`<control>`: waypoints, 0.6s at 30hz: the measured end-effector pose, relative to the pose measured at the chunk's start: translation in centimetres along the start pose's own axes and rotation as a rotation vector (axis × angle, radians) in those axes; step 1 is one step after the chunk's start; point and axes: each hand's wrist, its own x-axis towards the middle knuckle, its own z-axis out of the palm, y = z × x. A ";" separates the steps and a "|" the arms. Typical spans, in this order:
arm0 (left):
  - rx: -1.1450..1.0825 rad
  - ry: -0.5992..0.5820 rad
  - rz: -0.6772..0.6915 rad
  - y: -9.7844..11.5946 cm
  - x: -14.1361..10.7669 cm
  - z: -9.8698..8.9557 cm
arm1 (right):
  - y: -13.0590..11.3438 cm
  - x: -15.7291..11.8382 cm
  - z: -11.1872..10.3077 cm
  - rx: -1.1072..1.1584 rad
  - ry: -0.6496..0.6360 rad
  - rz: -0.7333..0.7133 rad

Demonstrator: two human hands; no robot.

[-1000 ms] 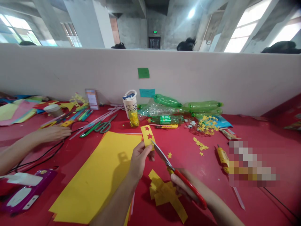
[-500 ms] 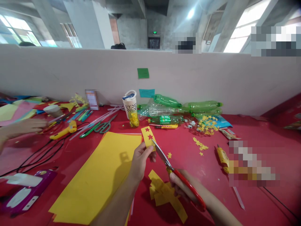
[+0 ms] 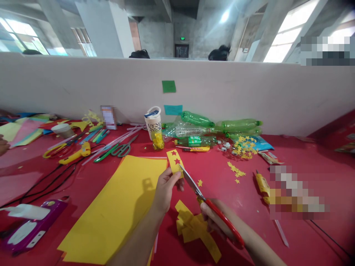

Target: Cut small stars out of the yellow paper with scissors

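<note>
My left hand (image 3: pixel 167 184) pinches the lower end of a narrow yellow paper strip (image 3: pixel 174 168), which has two star-shaped holes showing red through them. In my right hand (image 3: pixel 213 218) are red-handled scissors (image 3: pixel 223 218), their tips touching the right edge of the strip near the lower star hole. A single yellow star (image 3: pixel 200 183) lies on the red table just right of the strip. Yellow paper scraps (image 3: pixel 194 227) are piled below my hands. Large yellow sheets (image 3: pixel 111 207) are stacked under and left of my left forearm.
Behind stand a white cup (image 3: pixel 153 123) and green bottles (image 3: pixel 238 123). Yellow stars (image 3: pixel 245 147) and a yellow glue gun (image 3: pixel 262 186) are on the right. Grey scissors (image 3: pixel 121 149), another glue gun (image 3: pixel 76 154) and a purple power strip (image 3: pixel 36 225) are left. Another person's hand (image 3: pixel 3 145) shows at the left edge.
The other person's hand at the left has drawn back to the frame edge, uncovering yellow-handled scissors. My own hands, the strip and the red scissors have hardly moved.
</note>
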 end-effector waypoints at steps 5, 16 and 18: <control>-0.004 0.012 -0.012 0.1 -0.1 0.1 | 0.0 0.0 -0.2 -0.016 0.006 -0.010; -0.024 0.030 -0.027 0.4 0.0 0.2 | -1.7 -0.5 -0.4 -0.056 -0.015 -0.034; -0.032 0.025 -0.031 0.4 0.0 0.0 | -1.9 -0.6 -0.6 -0.063 -0.040 -0.021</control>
